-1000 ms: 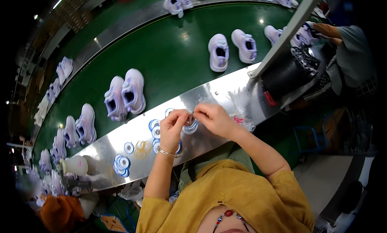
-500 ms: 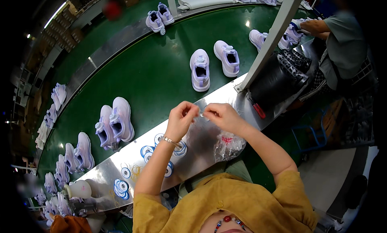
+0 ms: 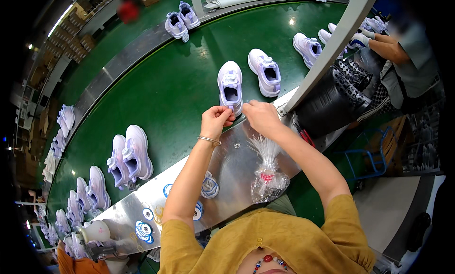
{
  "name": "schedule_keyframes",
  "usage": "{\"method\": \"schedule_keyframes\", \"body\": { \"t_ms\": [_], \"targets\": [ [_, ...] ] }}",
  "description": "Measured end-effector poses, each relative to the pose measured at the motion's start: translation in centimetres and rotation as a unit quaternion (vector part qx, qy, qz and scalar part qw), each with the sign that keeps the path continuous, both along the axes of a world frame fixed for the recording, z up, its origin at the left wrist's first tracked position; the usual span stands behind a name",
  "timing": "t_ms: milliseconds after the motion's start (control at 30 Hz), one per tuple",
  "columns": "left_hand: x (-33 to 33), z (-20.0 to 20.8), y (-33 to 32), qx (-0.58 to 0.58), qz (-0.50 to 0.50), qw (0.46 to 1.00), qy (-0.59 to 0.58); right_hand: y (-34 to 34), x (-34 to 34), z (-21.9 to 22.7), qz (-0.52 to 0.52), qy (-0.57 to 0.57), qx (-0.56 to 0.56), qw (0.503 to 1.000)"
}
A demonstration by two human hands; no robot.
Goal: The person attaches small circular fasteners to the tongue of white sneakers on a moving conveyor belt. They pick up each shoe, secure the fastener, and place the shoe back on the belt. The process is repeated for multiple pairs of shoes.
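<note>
My left hand (image 3: 217,121) is closed at the heel of a pale lilac sneaker (image 3: 230,77), its thumb and finger pinching the heel loop. Close beside it, my right hand (image 3: 262,116) is closed too, fingertips at the right side of that heel; whatever is in them is too small to make out. The sneaker's mate (image 3: 265,72) stands just to the right on the green belt. Below my hands, a small round piece (image 3: 237,145) lies on the metal ledge (image 3: 227,162). A bundle of thin clear plastic strands (image 3: 268,177) in a bag rests near my right forearm.
Round blue-and-white tags (image 3: 144,231) and yellow rubber bands (image 3: 159,214) lie along the ledge. More sneakers (image 3: 130,155) stand on the belt to the left. A grey post (image 3: 327,51) rises at right, beside a black bin (image 3: 322,94) and a co-worker (image 3: 412,56).
Both hands have moved forward from above the ledge to the sneaker's heel, and the left has taken hold of its loop. The small round piece now lies on the ledge. Nearby sneakers have shifted slightly.
</note>
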State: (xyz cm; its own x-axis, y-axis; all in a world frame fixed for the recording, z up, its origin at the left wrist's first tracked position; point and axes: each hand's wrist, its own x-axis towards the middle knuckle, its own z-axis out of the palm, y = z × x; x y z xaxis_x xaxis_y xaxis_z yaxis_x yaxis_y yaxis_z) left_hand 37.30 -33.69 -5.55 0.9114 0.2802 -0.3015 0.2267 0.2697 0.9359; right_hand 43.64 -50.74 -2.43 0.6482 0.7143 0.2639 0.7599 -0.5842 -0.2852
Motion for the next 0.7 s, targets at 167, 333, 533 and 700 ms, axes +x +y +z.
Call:
{"method": "schedule_keyframes", "body": {
  "t_ms": [167, 333, 533, 700],
  "targets": [
    [-0.1, 0.1, 0.2, 0.012, -0.006, 1.0, -0.004, 1.9, 0.2, -0.2, 0.025, 0.05, 0.014, 0.998],
    [-1.3, 1.3, 0.5, 0.174, 0.054, 0.983, -0.021, 1.3, -0.5, -1.0, 0.032, 0.131, 0.126, 0.983],
    [-0.9, 4.7, -1.4, 0.221, 0.047, 0.959, -0.171, 1.4, -0.3, 2.0, 0.059, 0.085, 0.218, 0.97],
    [0.7, 3.5, -2.1, 0.143, -0.029, 0.979, -0.14, 2.0, 1.8, 2.2, 0.007, 0.266, 0.311, 0.912]
  ]
}}
